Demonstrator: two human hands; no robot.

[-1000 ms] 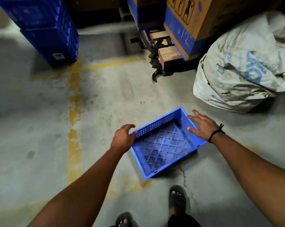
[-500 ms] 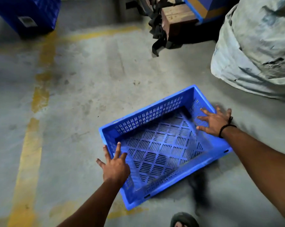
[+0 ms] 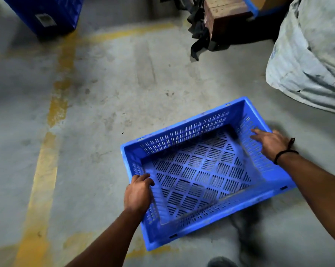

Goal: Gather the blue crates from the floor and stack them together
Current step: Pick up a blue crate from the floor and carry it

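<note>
Blue crate (image 3: 182, 130) open side up on concrete floor (image 3: 105, 93), straight ahead, spanned by both grips. Long axis runs left to right, right end angled farther away.
Left grip (image 3: 137, 195) at near-left short wall, fingers curled over rim, clamping it.
Right grip (image 3: 270, 143) at far-right short wall, fingers stretched flat over rim onto slotted inner face, not yet wrapped.
Judgement: right must close before level lift.
Stacked blue crates (image 3: 47, 14) far left, well apart.

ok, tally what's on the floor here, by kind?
Blue crates: 2, near crate and far crate (cut off by the frame)
Sack: 1
Wood block: 1
Black strap: 1
Total: 5
</note>
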